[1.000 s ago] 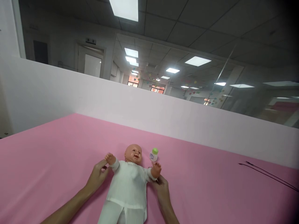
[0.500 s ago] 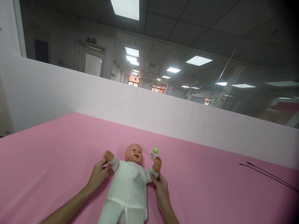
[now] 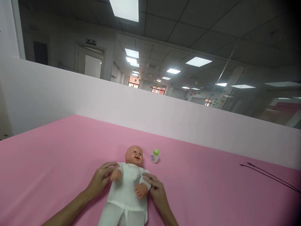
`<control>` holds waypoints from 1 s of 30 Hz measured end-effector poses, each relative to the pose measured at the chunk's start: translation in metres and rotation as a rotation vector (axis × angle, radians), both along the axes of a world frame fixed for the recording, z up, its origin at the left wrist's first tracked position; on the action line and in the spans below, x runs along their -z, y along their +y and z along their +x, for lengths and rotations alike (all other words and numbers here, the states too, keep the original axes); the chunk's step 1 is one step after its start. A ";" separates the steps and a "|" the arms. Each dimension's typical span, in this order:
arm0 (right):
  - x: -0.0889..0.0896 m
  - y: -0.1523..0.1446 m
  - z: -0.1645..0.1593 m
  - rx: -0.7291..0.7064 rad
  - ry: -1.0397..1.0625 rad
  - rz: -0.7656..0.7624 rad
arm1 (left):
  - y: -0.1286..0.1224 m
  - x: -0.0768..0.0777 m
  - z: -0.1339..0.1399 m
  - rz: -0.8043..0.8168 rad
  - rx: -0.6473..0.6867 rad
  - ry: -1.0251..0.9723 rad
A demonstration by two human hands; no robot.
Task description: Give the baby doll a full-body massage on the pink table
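A baby doll (image 3: 128,183) in white clothes lies on its back on a pink covered surface (image 3: 199,185), its head toward the wall. My left hand (image 3: 101,178) grips the doll's arm on the left of the view, fingers near its shoulder and sleeve. On the other side, my right hand (image 3: 157,189) has its fingers over the doll's other sleeve, with the thumb hidden. Both doll arms are bent inward across the body, their hands slightly blurred. Beside the doll's head stands a small white bottle (image 3: 154,157) with a green cap.
Two thin dark cords or rods (image 3: 270,176) lie at the far right of the pink surface. A low white wall (image 3: 141,110) runs behind it, topped by a glass pane (image 3: 178,56) that shows ceiling lights and a door.
The doll's arms have swung from raised and outspread to folded down over its chest, my hands moving inward with them. The bottle is now unobstructed.
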State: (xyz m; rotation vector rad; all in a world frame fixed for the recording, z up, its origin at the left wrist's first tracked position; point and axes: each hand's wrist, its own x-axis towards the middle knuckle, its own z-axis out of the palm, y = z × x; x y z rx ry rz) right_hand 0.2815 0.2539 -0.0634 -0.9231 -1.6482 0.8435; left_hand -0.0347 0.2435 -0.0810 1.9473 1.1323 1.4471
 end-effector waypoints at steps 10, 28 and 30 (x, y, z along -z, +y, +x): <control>0.002 0.001 -0.004 0.092 0.117 -0.082 | 0.002 0.001 0.004 -0.082 -0.026 -0.080; -0.001 -0.002 -0.001 0.066 0.078 -0.114 | -0.005 -0.006 0.004 0.035 -0.029 0.055; 0.003 -0.003 -0.004 -0.013 -0.082 0.002 | -0.006 -0.004 0.004 0.170 0.043 0.195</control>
